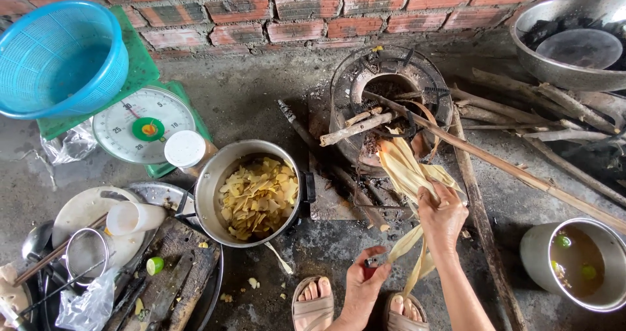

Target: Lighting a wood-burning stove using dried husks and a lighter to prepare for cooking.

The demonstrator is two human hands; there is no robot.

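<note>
My right hand (442, 215) grips a bundle of pale dried husk strips (405, 168); their top end reaches into the mouth of a round clay-and-metal stove (390, 95) that holds a few sticks. My left hand (364, 286) is lower, near my sandalled feet, closed on a small red lighter (370, 271) right under the hanging ends of the strips. Left of the stove stands a metal pot (210, 194) filled with yellow sliced pieces.
A green kitchen scale (143, 123) carries a blue plastic basket (62, 57) by the brick wall. A tray (195, 285) with a cutting board, plate, strainer and lime half lies bottom left. Firewood sticks (521, 174), a large metal basin (574, 41) and a pot of liquid (577, 262) are right.
</note>
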